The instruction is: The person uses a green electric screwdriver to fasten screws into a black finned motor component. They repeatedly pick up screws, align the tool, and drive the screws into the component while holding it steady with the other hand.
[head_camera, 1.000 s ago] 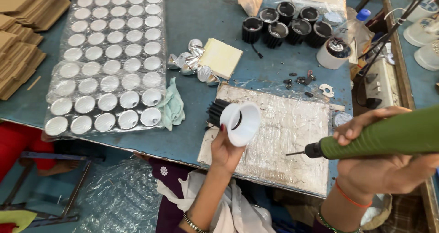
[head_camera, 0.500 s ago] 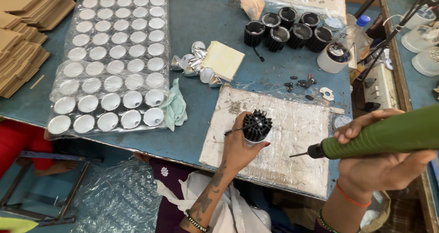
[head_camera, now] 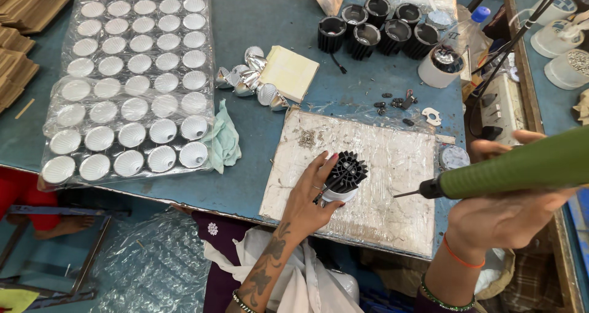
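Finned housing (head_camera: pixel 347 173) on board (head_camera: pixel 392 159); tray (head_camera: pixel 55 126) leftward

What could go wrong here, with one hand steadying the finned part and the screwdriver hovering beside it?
1. The left hand wraps its fingers round the black finned heat sink; the tip of the green electric screwdriver in the right hand could slip onto them.
2. Loose screws and small parts lie close to the work board; a sweep of the arm might scatter them.
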